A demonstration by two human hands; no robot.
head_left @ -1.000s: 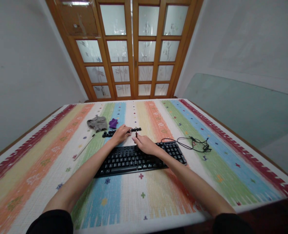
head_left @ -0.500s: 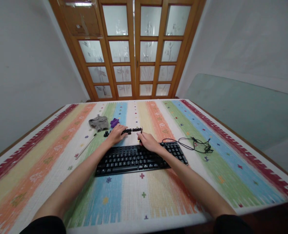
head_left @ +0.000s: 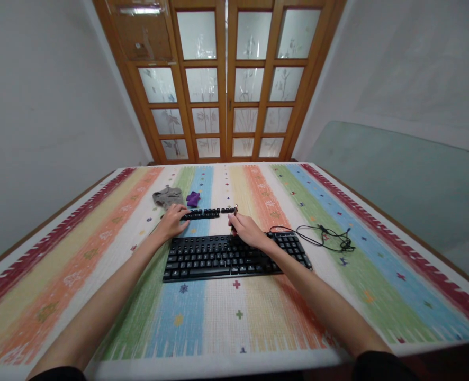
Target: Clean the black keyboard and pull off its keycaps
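Observation:
A black keyboard [head_left: 206, 259] lies across the striped cloth in front of me. Behind it, loose black keycaps [head_left: 206, 214] stand in rows. At the left end of these rows is my left hand [head_left: 172, 222], its thumb and fingers apart, with the fingertips at the keycaps. My right hand [head_left: 247, 228] is closed around a slim tool with a shiny tip [head_left: 235, 207], held upright over the keyboard's back edge. The kind of tool is too small to make out, and its lower end is partly hidden by the hand.
A grey cloth [head_left: 167, 197] and a small purple cloth [head_left: 194, 199] lie behind my left hand. The keyboard's black cable [head_left: 330, 238] is loosely coiled at the right. My left forearm mostly covers a thin stick. Wooden glass doors [head_left: 226, 95] stand beyond the table.
My left hand has slid left along the keycap rows, uncovering more of them and covering the thin stick. The right hand still grips the tool near the same spot. The view has shifted slightly.

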